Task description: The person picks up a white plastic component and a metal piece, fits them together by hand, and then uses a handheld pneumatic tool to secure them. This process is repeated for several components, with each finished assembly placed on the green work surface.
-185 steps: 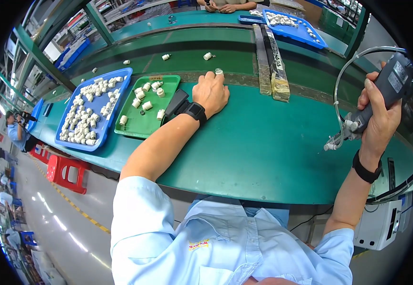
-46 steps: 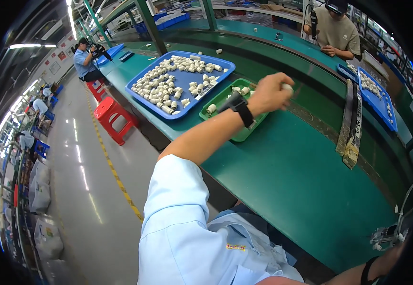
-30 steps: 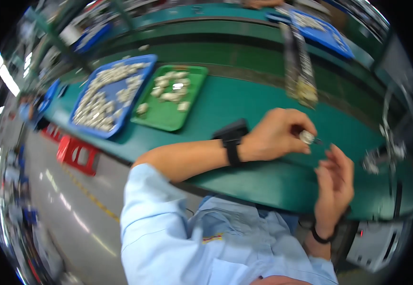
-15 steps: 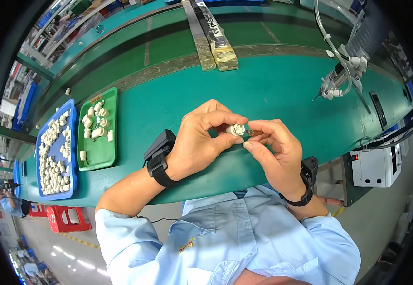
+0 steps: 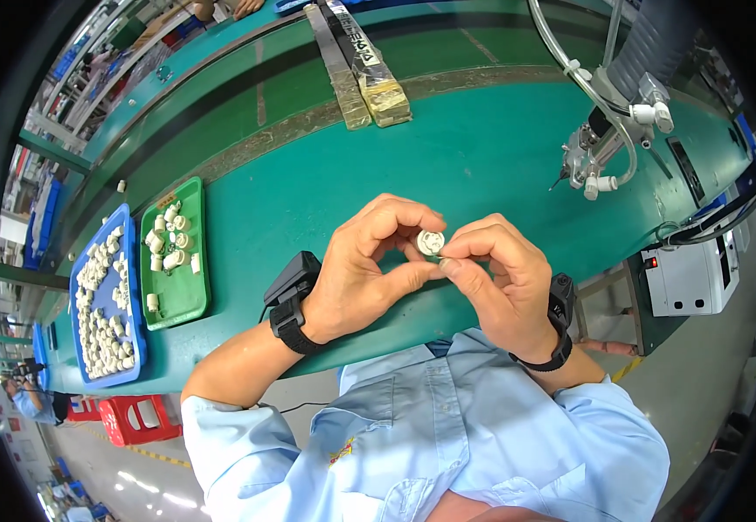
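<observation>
A small white cylindrical socket (image 5: 430, 242), its round, slotted face turned up, sits between the fingers of my left hand (image 5: 365, 270) above the green bench. Just right of it, my right hand (image 5: 504, 278) has thumb and forefinger pinched together at the socket's lower edge. What lies in that pinch is mostly hidden; a small metal piece showed there a moment earlier. Both thumbs nearly meet below the socket.
To the left, a green tray (image 5: 178, 300) holds several white sockets, beside a blue tray (image 5: 108, 380) full of small white parts. A jointed machine head with hoses (image 5: 600, 152) stands at the right, near a white box (image 5: 687, 287). Taped bars (image 5: 365, 70) lie across the back.
The socket's face has tipped upward toward me. My right fingers have closed in against it, and the small metal piece is now hidden. The whole view has shifted slightly.
</observation>
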Demonstrator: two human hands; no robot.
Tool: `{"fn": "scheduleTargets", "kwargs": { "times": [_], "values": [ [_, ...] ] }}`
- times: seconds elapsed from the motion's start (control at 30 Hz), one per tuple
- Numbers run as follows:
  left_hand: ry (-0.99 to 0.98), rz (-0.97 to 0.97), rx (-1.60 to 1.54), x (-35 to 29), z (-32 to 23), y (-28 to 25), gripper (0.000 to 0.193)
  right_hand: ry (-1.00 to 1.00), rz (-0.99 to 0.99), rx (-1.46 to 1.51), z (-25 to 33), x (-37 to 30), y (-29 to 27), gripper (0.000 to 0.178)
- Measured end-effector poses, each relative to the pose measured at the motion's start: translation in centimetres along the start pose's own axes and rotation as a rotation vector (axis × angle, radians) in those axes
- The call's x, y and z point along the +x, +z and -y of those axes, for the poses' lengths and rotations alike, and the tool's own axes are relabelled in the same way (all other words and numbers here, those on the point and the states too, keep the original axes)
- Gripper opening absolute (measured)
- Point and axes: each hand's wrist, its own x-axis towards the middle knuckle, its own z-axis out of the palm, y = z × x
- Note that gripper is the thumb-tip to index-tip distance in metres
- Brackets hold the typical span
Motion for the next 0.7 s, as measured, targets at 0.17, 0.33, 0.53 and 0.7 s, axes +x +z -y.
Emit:
{"fn": "scheduleTargets", "kwargs": {
  "times": [0.17,0.33,0.53,0.7],
  "values": [
    [-0.011,0.008,0.109,-0.4,-0.7,0.7,0.034,0.200,-0.049,0.294,1.1,-0.3,0.1,0.009],
    [-0.049,0.027,0.147,-0.7,-0.9,1.0,0.033,0.423,-0.078,0.435,1.6,0.2,-0.5,0.011],
    [-0.019,0.083,0.040,-0.8,-0.9,1.2,0.026,0.652,-0.057,0.751,1.4,0.2,-1.6,0.016],
    [-0.053,0.117,-0.029,-0.7,-0.6,1.0,0.025,0.619,-0.087,0.587,1.5,-0.2,-1.0,0.015]
  ]
}}
